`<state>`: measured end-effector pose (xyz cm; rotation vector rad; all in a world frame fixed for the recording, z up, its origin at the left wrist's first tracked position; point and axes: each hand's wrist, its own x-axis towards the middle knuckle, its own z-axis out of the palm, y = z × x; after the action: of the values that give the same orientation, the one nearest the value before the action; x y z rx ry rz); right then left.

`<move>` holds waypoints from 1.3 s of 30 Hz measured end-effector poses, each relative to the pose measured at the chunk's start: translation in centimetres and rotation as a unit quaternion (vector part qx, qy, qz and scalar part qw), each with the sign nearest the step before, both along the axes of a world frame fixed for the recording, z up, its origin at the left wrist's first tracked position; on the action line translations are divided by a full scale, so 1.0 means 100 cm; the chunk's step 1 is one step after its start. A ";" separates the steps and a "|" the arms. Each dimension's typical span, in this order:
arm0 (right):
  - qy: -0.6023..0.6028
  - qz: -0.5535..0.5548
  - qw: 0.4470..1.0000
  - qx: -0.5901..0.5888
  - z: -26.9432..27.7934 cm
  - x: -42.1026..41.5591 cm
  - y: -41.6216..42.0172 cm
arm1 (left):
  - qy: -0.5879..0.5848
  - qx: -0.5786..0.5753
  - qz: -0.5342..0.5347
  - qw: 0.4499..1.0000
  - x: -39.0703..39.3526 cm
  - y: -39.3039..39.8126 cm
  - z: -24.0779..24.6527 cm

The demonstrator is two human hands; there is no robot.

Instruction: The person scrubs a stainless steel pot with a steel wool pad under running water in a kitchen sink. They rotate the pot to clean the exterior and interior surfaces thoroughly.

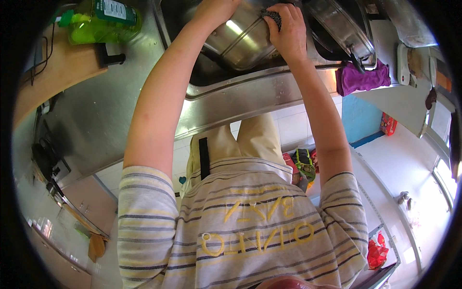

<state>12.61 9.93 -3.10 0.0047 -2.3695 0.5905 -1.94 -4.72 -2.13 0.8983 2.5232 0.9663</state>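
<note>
A shiny stainless steel pot [249, 39] lies tilted in the sink basin [202, 74], its side catching the light. My right hand [288, 30] pinches a dark steel wool scrubber [273, 18] against the pot's metal. At the top edge of the view, my left hand [218, 10] grips the pot's far side; its fingertips are partly cut off by the frame. To the right, a steel lid or shallow pan [341, 27] with a dark handle leans in the second basin.
A green dish soap bottle [104, 21] lies by a wooden board [63, 76] at the upper left. A purple cloth [362, 77] drapes over the sink's right front edge. The steel counter [97, 119] spreads leftward. Bags and boxes [303, 164] stand low beside my right arm.
</note>
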 end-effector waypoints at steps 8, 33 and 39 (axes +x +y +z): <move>-0.030 0.105 0.992 0.067 0.009 0.011 -0.039 | -0.046 0.000 0.012 0.999 -0.005 0.014 0.008; -0.106 0.120 0.968 0.191 0.018 0.019 -0.047 | 0.016 0.026 0.049 0.998 -0.001 0.024 -0.019; -0.125 0.110 0.967 0.195 0.009 0.025 -0.064 | 0.012 0.037 0.079 0.996 0.001 0.029 -0.023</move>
<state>15.14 3.57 -2.20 0.3946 -2.7186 0.2255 -1.88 -1.83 -4.45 0.7426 2.6269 1.1095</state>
